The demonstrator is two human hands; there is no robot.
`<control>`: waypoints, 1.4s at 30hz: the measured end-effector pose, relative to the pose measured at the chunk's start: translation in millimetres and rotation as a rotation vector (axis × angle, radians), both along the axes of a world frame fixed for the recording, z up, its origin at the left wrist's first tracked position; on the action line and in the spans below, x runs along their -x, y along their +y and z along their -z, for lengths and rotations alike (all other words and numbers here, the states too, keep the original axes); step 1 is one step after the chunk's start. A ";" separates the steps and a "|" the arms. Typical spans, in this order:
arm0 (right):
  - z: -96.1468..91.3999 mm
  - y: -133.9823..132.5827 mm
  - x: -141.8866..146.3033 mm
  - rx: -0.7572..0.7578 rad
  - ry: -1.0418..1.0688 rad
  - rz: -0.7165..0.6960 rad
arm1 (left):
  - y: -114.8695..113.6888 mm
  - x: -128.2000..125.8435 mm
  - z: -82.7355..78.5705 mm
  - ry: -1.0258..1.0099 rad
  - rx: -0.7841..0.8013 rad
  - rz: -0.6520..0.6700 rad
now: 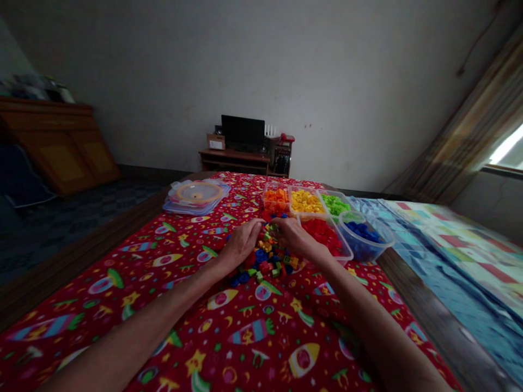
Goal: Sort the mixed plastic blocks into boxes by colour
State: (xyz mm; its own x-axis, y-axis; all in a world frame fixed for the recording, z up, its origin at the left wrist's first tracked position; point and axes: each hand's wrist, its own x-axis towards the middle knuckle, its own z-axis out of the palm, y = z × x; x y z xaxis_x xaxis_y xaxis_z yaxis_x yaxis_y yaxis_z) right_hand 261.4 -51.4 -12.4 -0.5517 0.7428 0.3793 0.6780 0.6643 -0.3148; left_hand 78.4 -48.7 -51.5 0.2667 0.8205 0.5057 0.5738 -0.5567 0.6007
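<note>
Red rocket-print cloth (229, 337); left hand (241, 242) and right hand (296, 237) cupped palm-down on mixed brick pile (267, 260), grip unclear; five sorted tubs.

Rocket-print cloth (171, 305): matt woven fabric, red. On it, toy bricks (267, 260): hard glossy plastic. Behind bricks, sorting tubs (347, 251): clear smooth plastic. Left of tubs, stacked lids (196, 196): translucent plastic. Far left, cabinet (61, 144): varnished wood.

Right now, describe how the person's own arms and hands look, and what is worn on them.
Both forearms are bare from the bottom edge of the picture to the wrists: no sleeves show. The left hand and the right hand wear no gloves. No watch, bracelet or ring can be made out, though the picture is dim and the fingers are small, so fine details could be missed.
</note>
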 end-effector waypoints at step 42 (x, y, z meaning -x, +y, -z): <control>5.5 -1.4 -15.7 -0.112 -0.498 0.171 | 24.4 6.8 7.3 -0.223 0.157 0.115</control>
State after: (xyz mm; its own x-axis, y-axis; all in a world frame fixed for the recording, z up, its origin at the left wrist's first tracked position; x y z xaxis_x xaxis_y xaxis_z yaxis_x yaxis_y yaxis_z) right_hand 277.1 -52.8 -17.9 -0.5594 0.8079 0.1852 0.8288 0.5420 0.1390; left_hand 71.6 -24.3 -58.8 0.2593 0.8639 0.4319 0.3563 -0.5012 0.7886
